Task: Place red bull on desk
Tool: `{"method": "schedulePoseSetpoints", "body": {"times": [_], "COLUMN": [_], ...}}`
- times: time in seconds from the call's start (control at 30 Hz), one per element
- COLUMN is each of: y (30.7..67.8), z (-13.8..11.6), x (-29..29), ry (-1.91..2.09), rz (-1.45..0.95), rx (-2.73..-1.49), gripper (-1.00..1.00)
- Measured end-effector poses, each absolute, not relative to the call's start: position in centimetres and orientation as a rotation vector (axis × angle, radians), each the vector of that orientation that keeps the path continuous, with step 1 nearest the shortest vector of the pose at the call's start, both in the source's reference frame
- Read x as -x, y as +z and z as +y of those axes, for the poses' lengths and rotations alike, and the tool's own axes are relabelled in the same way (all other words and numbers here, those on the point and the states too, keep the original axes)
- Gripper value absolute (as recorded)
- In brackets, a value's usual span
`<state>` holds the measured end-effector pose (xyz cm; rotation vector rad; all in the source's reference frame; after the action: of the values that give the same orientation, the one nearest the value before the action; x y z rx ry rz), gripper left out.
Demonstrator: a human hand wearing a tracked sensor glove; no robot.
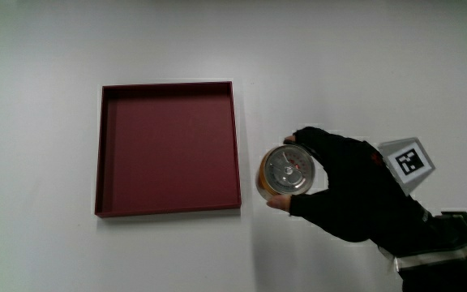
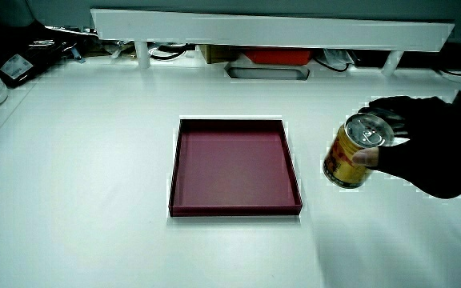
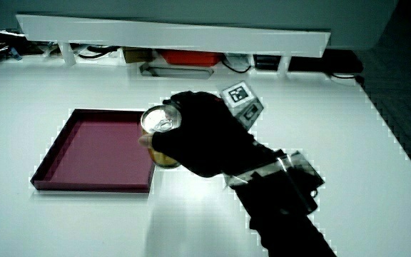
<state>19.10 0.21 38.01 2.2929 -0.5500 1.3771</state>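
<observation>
A gold and red can [image 1: 286,172] with a silver lid is held upright by the gloved hand [image 1: 343,185], just beside the dark red tray [image 1: 108,146]. Thumb and fingers wrap around the can's body. In a side view the can [image 2: 352,152] hovers at or just above the white table [image 2: 94,160], next to the tray [image 2: 182,210]; I cannot tell whether it touches. In a side view the can [image 3: 159,132] is partly covered by the hand [image 3: 202,139], close to the tray's [image 3: 91,187] edge. The tray holds nothing.
A low white partition [image 2: 270,30] runs along the table's edge farthest from the person, with cables and small items under it. A patterned cube [image 1: 408,161] sits on the back of the glove.
</observation>
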Motion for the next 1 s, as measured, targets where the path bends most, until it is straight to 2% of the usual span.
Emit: {"method": "schedulePoseSetpoints", "body": {"times": [0.03, 0.07, 0.23, 0.53, 1.0], "y": [38.0, 38.2, 39.1, 42.6, 47.3], "z": [0.4, 0.6, 1.5, 2.6, 3.3], "x": [-19.2, -19.6, -20.9, -22.6, -23.8], "ry": [1.417, 1.388, 1.451, 1.345, 1.380], "rz": [-0.527, -0.538, -0.498, -0.415, -0.229], "rx": [-2.259, -2.282, -2.240, -2.273, -2.210], "gripper": [0.00, 0.00, 0.00, 0.00, 0.00]}}
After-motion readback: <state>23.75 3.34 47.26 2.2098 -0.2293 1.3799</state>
